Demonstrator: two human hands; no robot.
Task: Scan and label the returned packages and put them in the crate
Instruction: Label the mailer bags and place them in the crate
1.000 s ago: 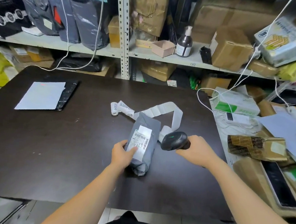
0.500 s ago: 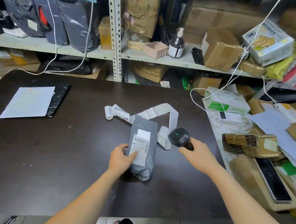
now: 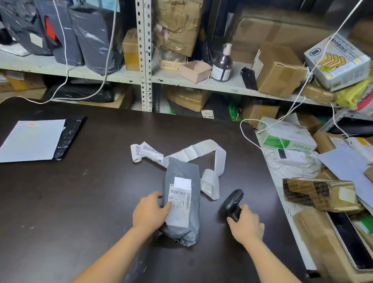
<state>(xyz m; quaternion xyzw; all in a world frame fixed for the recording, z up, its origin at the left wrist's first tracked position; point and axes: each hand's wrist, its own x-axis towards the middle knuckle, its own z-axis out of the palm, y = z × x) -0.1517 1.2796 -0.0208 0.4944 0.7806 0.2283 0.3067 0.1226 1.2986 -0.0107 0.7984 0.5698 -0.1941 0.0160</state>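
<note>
1. My left hand [image 3: 150,213] grips the grey mailer package [image 3: 184,170] at its left edge, thumb on its shipping label [image 3: 180,207].
2. Right of the package, my right hand [image 3: 246,226] curls round the barcode scanner [image 3: 232,201].
3. The package lies on the dark table [image 3: 66,199], label strip [image 3: 193,153] just behind it.
</note>
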